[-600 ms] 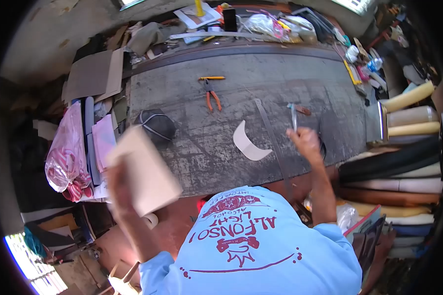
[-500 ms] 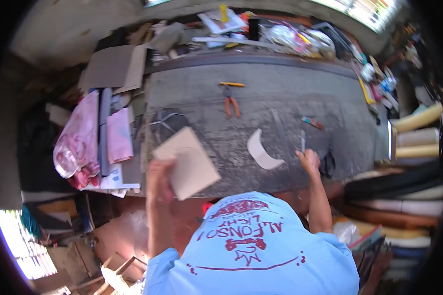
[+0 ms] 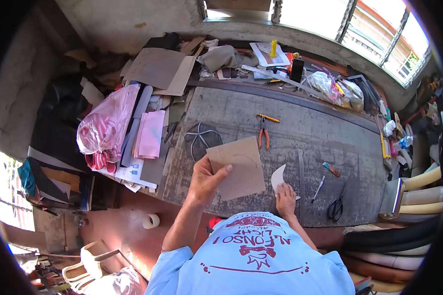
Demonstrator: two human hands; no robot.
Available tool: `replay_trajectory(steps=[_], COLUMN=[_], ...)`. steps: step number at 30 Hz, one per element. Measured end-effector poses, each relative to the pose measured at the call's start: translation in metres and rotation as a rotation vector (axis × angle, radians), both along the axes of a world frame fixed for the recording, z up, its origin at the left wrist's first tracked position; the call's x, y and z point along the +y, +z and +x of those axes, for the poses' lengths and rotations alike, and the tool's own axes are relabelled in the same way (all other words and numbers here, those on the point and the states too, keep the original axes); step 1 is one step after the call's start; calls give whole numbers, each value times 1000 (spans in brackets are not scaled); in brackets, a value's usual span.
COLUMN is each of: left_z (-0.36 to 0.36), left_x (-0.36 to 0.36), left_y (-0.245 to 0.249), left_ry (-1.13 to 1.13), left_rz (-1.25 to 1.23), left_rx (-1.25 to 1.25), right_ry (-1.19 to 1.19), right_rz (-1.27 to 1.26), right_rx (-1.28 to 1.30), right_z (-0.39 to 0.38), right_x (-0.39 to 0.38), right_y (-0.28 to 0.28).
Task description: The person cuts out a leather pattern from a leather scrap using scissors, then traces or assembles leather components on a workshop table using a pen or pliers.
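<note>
My left hand (image 3: 205, 183) grips a tan square of cardboard (image 3: 237, 169) by its left edge, thumb on the face that shows a faint curved pencil line. The card is raised above the worktable (image 3: 221, 110). At the table's near side, my right hand (image 3: 285, 199) has its fingers on a curved white piece (image 3: 278, 176) and covers its lower part. Right of this hand lie a metal ruler (image 3: 301, 174), a pen (image 3: 318, 188), a cutter knife (image 3: 331, 169) and black scissors (image 3: 336, 206).
Orange-handled pliers (image 3: 264, 132) and a dark bundle with pale straps (image 3: 202, 140) lie farther back. A pink plastic bag (image 3: 106, 125) and folded pink cloth (image 3: 150, 134) crowd the left. Clutter and a long ruler (image 3: 285, 80) line the back; material rolls (image 3: 418, 196) stack at right.
My right hand has let go of the pen, now lying on the table, and moved left onto the curved white piece. My left hand still holds the cardboard. The head view has shifted.
</note>
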State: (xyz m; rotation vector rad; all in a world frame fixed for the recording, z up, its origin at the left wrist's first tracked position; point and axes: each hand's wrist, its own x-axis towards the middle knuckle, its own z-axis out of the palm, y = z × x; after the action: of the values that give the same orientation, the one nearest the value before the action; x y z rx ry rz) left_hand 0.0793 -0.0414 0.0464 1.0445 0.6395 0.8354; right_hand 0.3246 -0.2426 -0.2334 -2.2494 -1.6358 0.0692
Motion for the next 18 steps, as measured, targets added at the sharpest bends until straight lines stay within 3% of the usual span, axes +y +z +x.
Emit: replay_trajectory(steps=[5, 6, 10, 11, 13, 18], left_z=[2, 1, -2, -3, -3, 0], left_x=[-3, -3, -6, -6, -6, -3], left_y=[9, 9, 11, 13, 15, 13], left_ry=[46, 57, 71, 70, 66, 115], left_rz=[-14, -13, 14, 15, 19, 37], left_rx=[-6, -9, -41, -42, -55, -78], right_ry=[-143, -200, -560, -633, -911, -738], right_rz=[-19, -3, 123, 92, -130, -44], right_rx=[-36, -30, -83, -215, -48, 12], right_z=[19, 23, 86, 108, 122, 137], right_x=[-14, -17, -86, -116, -152, -188], right_y=[-5, 17, -1, -26, -39, -53])
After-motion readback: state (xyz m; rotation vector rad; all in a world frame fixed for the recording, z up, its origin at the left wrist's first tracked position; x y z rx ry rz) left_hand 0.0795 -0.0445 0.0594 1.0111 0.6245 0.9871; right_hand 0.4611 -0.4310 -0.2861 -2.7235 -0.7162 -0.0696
